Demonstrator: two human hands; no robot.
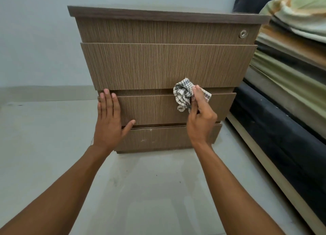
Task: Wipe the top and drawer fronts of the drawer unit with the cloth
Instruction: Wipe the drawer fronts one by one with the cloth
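Appearing soft and light, the crumpled checked cloth [182, 93] is pinched by the right hand [201, 120] at frame centre, the drawer front [150, 109] steadied by the flat left hand [109, 121].

Right hand [200, 114] presses a checked cloth [183, 95] against the drawer unit [158, 65]; left hand [110, 121] lies flat.

Pale wall [35, 40], grey floor [150, 190], stacked mattresses [282, 93]
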